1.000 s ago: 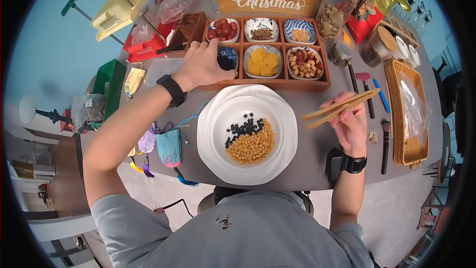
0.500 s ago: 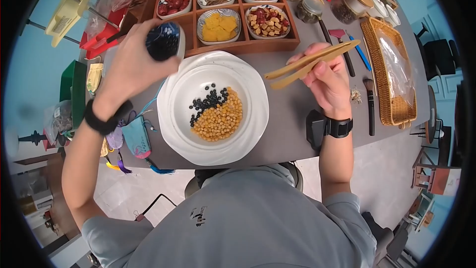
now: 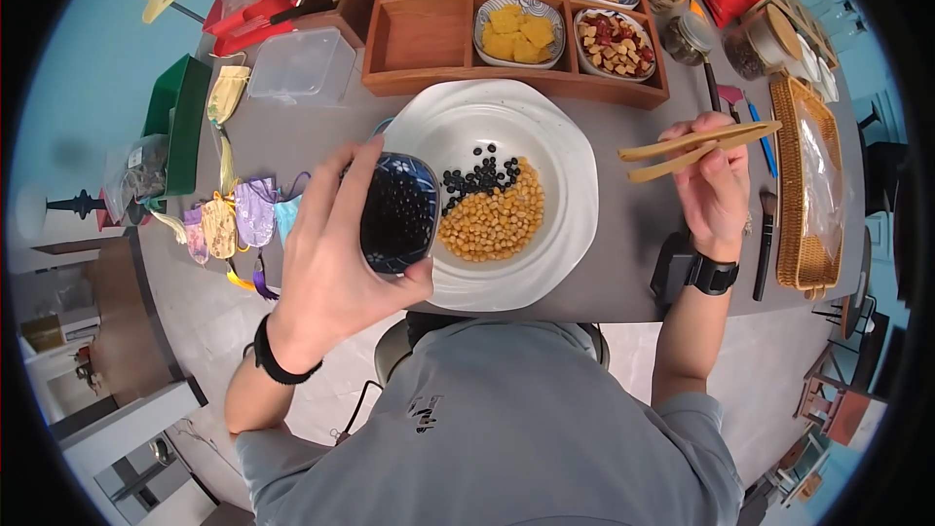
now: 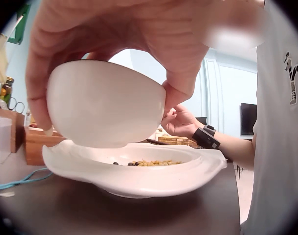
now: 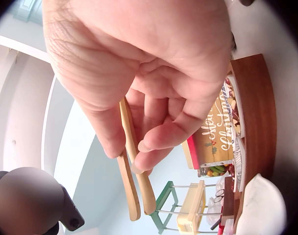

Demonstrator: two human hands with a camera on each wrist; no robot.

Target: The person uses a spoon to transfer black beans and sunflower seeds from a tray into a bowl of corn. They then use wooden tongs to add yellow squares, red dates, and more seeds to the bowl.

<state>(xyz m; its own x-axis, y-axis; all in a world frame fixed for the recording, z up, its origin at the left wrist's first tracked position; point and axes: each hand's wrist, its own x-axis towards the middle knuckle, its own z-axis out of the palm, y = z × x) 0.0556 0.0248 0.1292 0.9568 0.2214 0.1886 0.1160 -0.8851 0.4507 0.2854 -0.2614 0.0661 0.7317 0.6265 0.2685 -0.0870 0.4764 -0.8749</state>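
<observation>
Wide white ceramic dish with a wavy rim (image 3: 575, 175), just right of my left hand (image 3: 326, 263)

That hand is the nearer one. Its fingers and thumb are clamped round a small rounded bowl, white outside and patterned blue inside (image 4: 105, 105), raised at the dish's left side. My right hand (image 3: 719, 190) pinches pale wooden tongs (image 3: 672, 146), long axis pointing left toward the dish, tips apart. Small yellow beans (image 3: 492, 224) lie nearer me in the dish, glossy black beans (image 3: 482, 175) beyond.

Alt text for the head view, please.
A person's left hand holds a patterned bowl of dark beans at a white dish's left side; the dish contains dark beans and yellow kernels. Their right hand holds wooden tongs.
</observation>
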